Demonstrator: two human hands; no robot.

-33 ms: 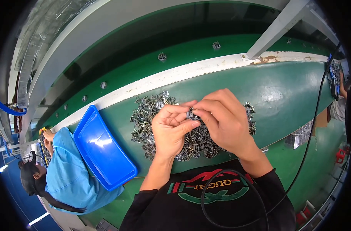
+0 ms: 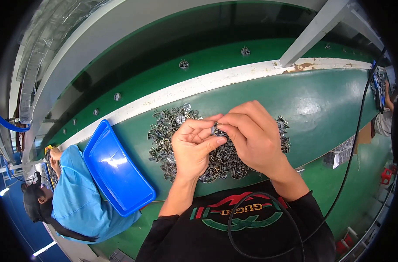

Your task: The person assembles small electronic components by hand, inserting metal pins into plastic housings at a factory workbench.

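Silvery round metal part (image 2: 218, 130) sits pinched between my left hand (image 2: 192, 146) and right hand (image 2: 253, 137), above the heap of small metal parts (image 2: 170, 126); blue plastic tray (image 2: 116, 168) at nine o'clock. I judge I'm fitting it, needing fine fingertip alignment.

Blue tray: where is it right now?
Head view, person's left: the blue tray lies on the green table, left of the metal parts pile.
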